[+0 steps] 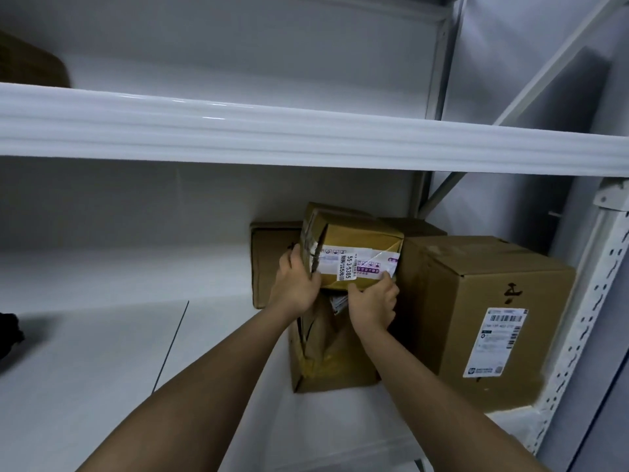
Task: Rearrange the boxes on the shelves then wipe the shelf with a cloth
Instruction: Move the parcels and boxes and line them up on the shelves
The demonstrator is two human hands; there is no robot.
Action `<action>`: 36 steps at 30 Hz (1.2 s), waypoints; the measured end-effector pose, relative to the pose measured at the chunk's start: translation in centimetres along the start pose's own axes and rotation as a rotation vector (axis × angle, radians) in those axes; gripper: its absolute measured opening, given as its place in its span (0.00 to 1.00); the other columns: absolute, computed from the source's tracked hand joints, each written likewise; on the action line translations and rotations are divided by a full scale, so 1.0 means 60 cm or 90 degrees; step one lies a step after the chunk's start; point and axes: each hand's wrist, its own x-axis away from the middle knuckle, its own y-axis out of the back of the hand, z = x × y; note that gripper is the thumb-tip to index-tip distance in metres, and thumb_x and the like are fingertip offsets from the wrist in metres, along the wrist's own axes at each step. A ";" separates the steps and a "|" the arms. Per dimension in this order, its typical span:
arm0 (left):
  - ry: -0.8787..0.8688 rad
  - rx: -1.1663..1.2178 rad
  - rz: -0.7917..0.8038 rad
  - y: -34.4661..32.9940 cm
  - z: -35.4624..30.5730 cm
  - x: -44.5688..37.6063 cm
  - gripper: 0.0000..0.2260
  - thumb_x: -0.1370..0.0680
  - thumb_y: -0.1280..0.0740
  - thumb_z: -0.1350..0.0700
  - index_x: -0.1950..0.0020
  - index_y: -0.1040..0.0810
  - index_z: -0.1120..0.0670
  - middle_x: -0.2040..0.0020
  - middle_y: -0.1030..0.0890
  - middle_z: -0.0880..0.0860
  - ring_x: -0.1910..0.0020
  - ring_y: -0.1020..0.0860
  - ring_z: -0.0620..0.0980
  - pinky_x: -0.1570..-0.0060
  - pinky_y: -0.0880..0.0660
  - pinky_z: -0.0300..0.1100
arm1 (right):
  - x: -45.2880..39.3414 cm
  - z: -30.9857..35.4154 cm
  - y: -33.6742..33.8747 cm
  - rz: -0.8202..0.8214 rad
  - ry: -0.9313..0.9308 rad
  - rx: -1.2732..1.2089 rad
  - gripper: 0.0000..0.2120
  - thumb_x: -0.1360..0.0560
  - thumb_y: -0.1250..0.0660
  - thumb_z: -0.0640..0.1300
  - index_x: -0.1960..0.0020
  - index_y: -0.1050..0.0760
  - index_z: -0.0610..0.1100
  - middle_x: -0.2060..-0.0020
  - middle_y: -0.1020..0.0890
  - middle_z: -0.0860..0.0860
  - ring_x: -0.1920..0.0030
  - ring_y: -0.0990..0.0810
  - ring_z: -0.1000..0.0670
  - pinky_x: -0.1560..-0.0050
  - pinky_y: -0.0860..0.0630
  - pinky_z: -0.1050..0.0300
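A small taped cardboard box (357, 243) with a white and purple label sits tilted on top of a crumpled brown box (326, 356) on the white shelf (102, 352). My left hand (294, 284) grips the small box's left front corner. My right hand (372, 303) grips its lower front edge, thumb on the label. A large brown box (483, 315) with a shipping label stands to the right, touching the stack. A flat brown box (269, 264) stands behind on the left. No cloth is in view.
The upper shelf's white front beam (306, 134) runs across above the boxes, with a brown box (30, 63) at its far left. A perforated upright post (585, 321) closes the right side. A dark object (8, 335) lies at the left edge.
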 end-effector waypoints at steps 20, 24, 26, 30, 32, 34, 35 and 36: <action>0.237 0.543 0.089 -0.042 -0.006 -0.109 0.44 0.39 0.46 0.25 0.30 0.32 0.48 0.44 0.19 0.55 0.46 0.20 0.57 0.40 0.26 0.55 | -0.049 0.035 0.006 -0.009 -0.232 -0.285 0.30 0.22 0.38 0.48 0.23 0.46 0.46 0.29 0.40 0.44 0.33 0.34 0.41 0.36 0.33 0.46; 0.222 0.575 0.042 -0.018 -0.015 -0.093 0.42 0.38 0.47 0.25 0.32 0.30 0.49 0.46 0.18 0.54 0.50 0.18 0.55 0.43 0.24 0.55 | -0.033 0.043 0.005 -0.034 -0.176 -0.289 0.25 0.22 0.38 0.49 0.27 0.38 0.48 0.32 0.40 0.45 0.37 0.30 0.42 0.38 0.30 0.49; 0.212 0.602 0.004 0.002 -0.030 -0.074 0.38 0.33 0.48 0.28 0.34 0.28 0.51 0.49 0.17 0.54 0.52 0.17 0.54 0.45 0.23 0.54 | -0.021 0.053 0.005 -0.054 -0.147 -0.316 0.24 0.22 0.37 0.49 0.28 0.39 0.49 0.31 0.41 0.46 0.36 0.31 0.43 0.38 0.29 0.49; 0.267 0.724 -0.027 0.001 -0.003 -0.064 0.43 0.41 0.44 0.24 0.36 0.26 0.49 0.49 0.16 0.55 0.51 0.17 0.57 0.45 0.23 0.58 | 0.009 0.076 0.003 -0.086 -0.056 -0.383 0.22 0.21 0.39 0.46 0.29 0.40 0.49 0.32 0.36 0.46 0.39 0.29 0.46 0.51 0.30 0.57; 0.285 0.779 -0.007 0.002 0.014 -0.061 0.44 0.42 0.41 0.22 0.35 0.26 0.48 0.46 0.17 0.56 0.48 0.18 0.60 0.44 0.25 0.61 | 0.023 0.086 -0.001 -0.075 -0.015 -0.427 0.21 0.21 0.40 0.46 0.30 0.41 0.49 0.34 0.33 0.47 0.42 0.26 0.47 0.54 0.26 0.57; 0.289 0.810 -0.004 0.027 0.002 -0.031 0.41 0.38 0.43 0.22 0.36 0.25 0.48 0.44 0.18 0.57 0.47 0.19 0.61 0.44 0.25 0.62 | 0.037 0.096 -0.004 -0.070 0.021 -0.445 0.21 0.21 0.40 0.45 0.30 0.40 0.49 0.34 0.33 0.47 0.43 0.25 0.47 0.51 0.22 0.53; 0.284 0.827 -0.010 0.041 -0.011 -0.012 0.38 0.33 0.45 0.24 0.36 0.24 0.49 0.44 0.18 0.58 0.46 0.19 0.61 0.43 0.26 0.62 | 0.042 0.099 -0.005 -0.075 0.043 -0.445 0.21 0.22 0.39 0.45 0.31 0.40 0.49 0.35 0.33 0.48 0.43 0.25 0.47 0.50 0.21 0.52; 0.278 0.853 -0.015 0.055 -0.016 0.004 0.35 0.29 0.48 0.27 0.37 0.22 0.51 0.45 0.17 0.58 0.46 0.19 0.60 0.42 0.26 0.61 | 0.052 0.104 -0.006 -0.078 0.068 -0.441 0.21 0.22 0.39 0.45 0.31 0.39 0.49 0.35 0.33 0.48 0.43 0.25 0.46 0.49 0.21 0.50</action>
